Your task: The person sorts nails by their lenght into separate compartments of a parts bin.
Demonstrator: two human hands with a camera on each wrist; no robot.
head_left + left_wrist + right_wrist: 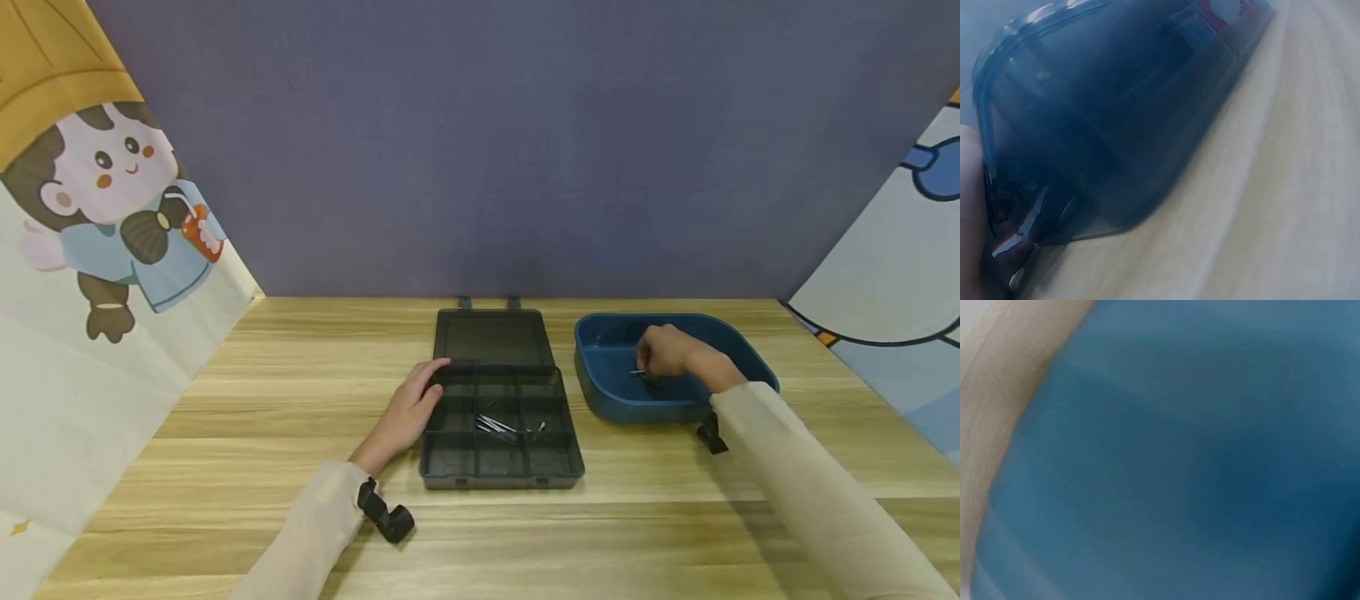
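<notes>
A dark see-through compartment box (501, 482) lies with its lid (491, 335) folded back. Along its left edge rests my left hand (405, 408), the thumb over the rim and the fingers near the hinge. Several long thin nails (495, 425) lie in the middle compartment, and a shorter metal piece (537, 430) is in the one to its right. My right hand (667, 350) reaches down into a blue basin (637, 412). Its bent fingers pinch a thin nail (637, 372), with small dark pieces just below. The right wrist view shows only the blurred basin wall (1147, 456).
Both things stand on a wood-grain table (300, 375), box in the middle and basin to its right. A grey-purple panel (480, 150) rises behind the table. Printed cartoon cloths (45, 350) flank it. A black wrist camera (390, 518) hangs from the left sleeve.
</notes>
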